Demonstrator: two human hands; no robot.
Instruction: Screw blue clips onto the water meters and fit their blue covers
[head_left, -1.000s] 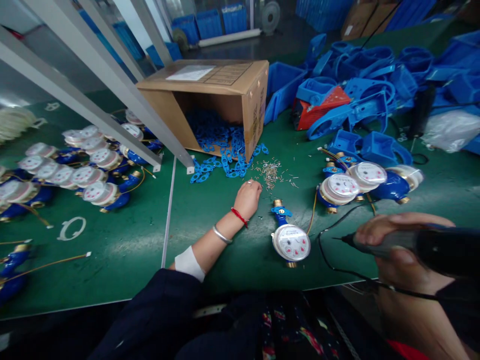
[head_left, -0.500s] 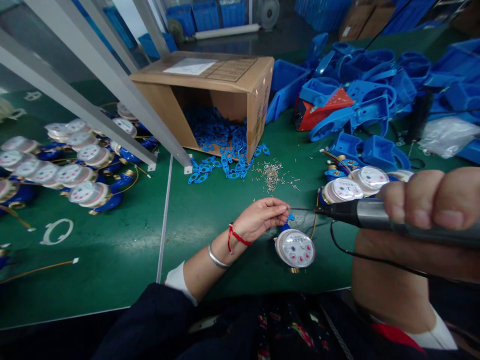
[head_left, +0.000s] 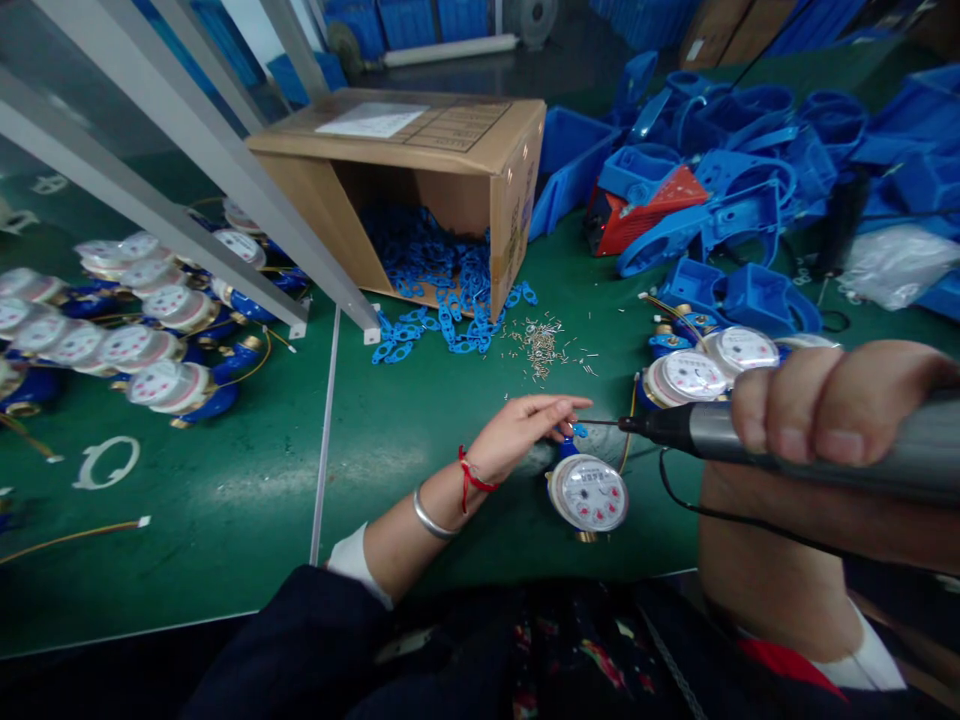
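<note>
My right hand [head_left: 832, 405] is wrapped round a grey and black electric screwdriver [head_left: 720, 430], its thin bit pointing left. The bit's tip meets the fingers of my left hand [head_left: 536, 425], which are pressed together by a small blue piece [head_left: 580, 430] at the top of a water meter. Whatever those fingertips pinch is too small to make out. This meter [head_left: 592, 493], with a clear round dial and brass ends, lies on the green table [head_left: 420, 500] just below my left hand.
A cardboard box [head_left: 517, 200] on its side spills blue clips [head_left: 397, 335]. Small screws [head_left: 544, 345] lie beside it. Meters [head_left: 169, 385] stand left behind metal posts; more meters [head_left: 686, 377] and blue housings [head_left: 757, 300] are at right.
The view has shifted slightly. My left fingers have stretched a little to the right over the screwdriver bit, and the screwdriver has moved slightly left.
</note>
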